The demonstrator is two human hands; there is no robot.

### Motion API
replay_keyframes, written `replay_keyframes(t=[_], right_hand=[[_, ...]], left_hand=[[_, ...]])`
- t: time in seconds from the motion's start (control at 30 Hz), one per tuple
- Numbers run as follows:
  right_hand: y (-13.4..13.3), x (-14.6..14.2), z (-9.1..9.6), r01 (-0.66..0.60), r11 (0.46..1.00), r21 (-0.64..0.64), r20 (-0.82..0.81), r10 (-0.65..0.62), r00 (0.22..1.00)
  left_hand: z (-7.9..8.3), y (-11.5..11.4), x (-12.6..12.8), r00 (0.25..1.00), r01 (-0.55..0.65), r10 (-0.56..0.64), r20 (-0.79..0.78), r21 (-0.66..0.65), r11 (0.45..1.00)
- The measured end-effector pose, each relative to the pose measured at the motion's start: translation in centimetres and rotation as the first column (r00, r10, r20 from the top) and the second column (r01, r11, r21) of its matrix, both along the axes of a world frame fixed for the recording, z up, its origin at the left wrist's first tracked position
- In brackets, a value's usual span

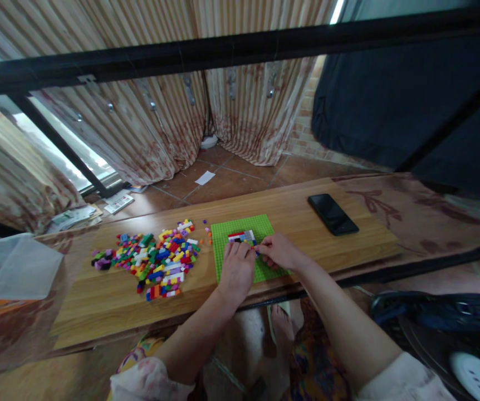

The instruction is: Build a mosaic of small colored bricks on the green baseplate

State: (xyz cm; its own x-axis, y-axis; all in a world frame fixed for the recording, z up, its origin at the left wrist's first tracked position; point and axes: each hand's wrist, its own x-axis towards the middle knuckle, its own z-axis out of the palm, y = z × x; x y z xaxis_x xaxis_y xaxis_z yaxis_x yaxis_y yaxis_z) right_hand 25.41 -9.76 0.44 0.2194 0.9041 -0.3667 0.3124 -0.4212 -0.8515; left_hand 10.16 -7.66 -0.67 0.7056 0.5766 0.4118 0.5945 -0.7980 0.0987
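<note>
A green studded baseplate (pixel 220 236) lies on the wooden board, with a small build of toy bricks (pixel 246 235) in red, white, grey and blue on it. My left hand (pixel 236 270) rests over the near side of this build, its fingers bent and close together against the bricks. From the right, my right hand (pixel 279 252) reaches in with thumb and forefinger pinched at the build's right edge. Between the two hands a bit of dark blue brick shows at the fingertips. The fingers hide much of the build's near side.
Left of the baseplate spreads a pile of loose coloured bricks (pixel 162 253). A black phone (pixel 332 214) lies on the wooden board (pixel 110 317) at the right. A translucent plastic bin (pixel 18 270) stands at the far left. A dark metal bar (pixel 231 53) crosses in front of the curtains.
</note>
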Motion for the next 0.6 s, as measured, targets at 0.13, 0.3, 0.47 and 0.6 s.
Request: replay_keyframes(t=[0.13, 0.3, 0.47, 0.6], right_hand=[[-0.6, -0.6, -0.2, -0.011, 0.999, 0.032, 0.061, 0.009, 0.998], [-0.7, 0.2, -0.5, 0.025, 0.999, 0.045, 0.138, -0.031, 0.99], [0.4, 2.3, 0.4, 0.148, 0.975, 0.168, 0.281, -0.191, 0.941], [1.1, 1.2, 1.5, 0.203, 0.903, 0.38, 0.274, -0.319, 0.907]], left_hand=[[-0.6, -0.2, -0.1, 1.0, -0.001, 0.001, 0.012, 0.055, 0.998], [0.8, -0.6, -1.6, 0.997, -0.027, 0.031, 0.065, -0.052, 0.998], [2.8, 0.4, -5.4, 0.915, -0.16, 0.216, 0.34, -0.185, 0.97], [2.9, 2.2, -7.6, 0.797, -0.213, 0.38, 0.47, -0.37, 0.904]])
